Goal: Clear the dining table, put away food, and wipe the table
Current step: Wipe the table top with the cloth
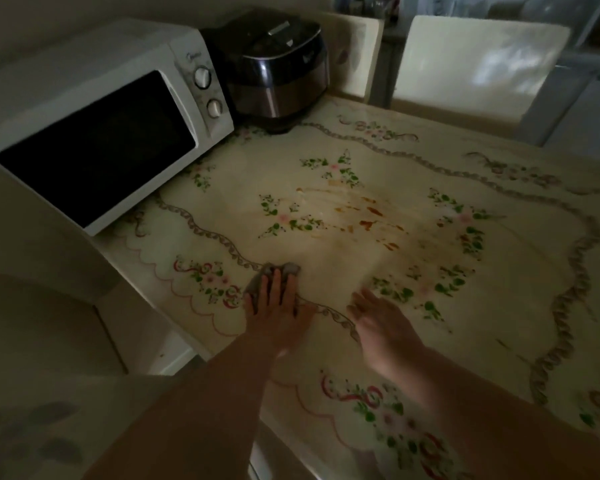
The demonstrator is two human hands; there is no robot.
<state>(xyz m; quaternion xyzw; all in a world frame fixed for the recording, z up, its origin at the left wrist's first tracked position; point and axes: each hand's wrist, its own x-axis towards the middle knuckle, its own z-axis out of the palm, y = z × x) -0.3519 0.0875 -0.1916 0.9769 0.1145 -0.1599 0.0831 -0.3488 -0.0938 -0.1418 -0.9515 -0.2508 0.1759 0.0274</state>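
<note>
table (326, 258): cream top, seen printed with flowers and a rope-like border | white microwave (94, 126): set along the far-left edge | dark rice cooker (278, 67): placed just beside it at the back | orange-brown smears (369, 216): spread mid-table | grey rag (290, 269): laid near the front-left, pressed flat under the left hand (274, 313)

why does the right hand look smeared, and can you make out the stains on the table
Head view: the right hand is motion-blurred, while the left hand, flat on the grey cloth, is sharper. Head view is dim overall and brightest on the middle of the table, so the orange-brown stains read clearly. The wide-angle lens bows the microwave, and the near-left corner is dark.
</note>
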